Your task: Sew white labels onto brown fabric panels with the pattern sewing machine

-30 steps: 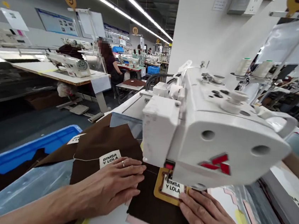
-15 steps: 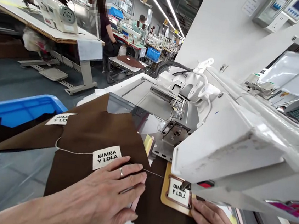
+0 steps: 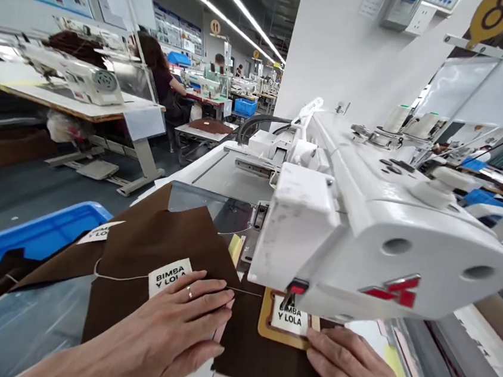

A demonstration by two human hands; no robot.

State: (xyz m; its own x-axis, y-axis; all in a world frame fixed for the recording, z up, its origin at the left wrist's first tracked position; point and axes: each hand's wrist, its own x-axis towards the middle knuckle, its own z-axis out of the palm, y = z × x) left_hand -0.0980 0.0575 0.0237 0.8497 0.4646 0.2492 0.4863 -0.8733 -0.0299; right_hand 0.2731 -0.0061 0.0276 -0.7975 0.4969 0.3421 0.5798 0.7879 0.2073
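Observation:
My left hand (image 3: pixel 184 319) lies flat, fingers stretched, over brown fabric (image 3: pixel 161 233) and the lower edge of a white "BIMBA Y LOLA" label (image 3: pixel 168 277). A ring is on one finger. My right hand (image 3: pixel 359 362) rests with fingers extended on another brown fabric piece (image 3: pixel 244 344), fingertips against the right edge of a yellow-brown frame (image 3: pixel 264 328). Inside that frame sits a second white label (image 3: pixel 289 319). A white sewing machine head (image 3: pixel 300 235) stands over it and partly covers the label's top. A pale thread (image 3: pixel 120 275) runs from the left label across the fabric.
A blue bin (image 3: pixel 63 223) with brown pieces stands at the left, beside a clear plastic sheet (image 3: pixel 39 322). Another sewing table (image 3: pixel 120 112) is behind it. A person in a dark top (image 3: pixel 164 80) is farther back. Thread cones (image 3: pixel 397 118) stand behind the machine.
The camera view has tilted and turned, so more of the machine's head and its red logo show. Both hands keep about the same places on the fabric and frame.

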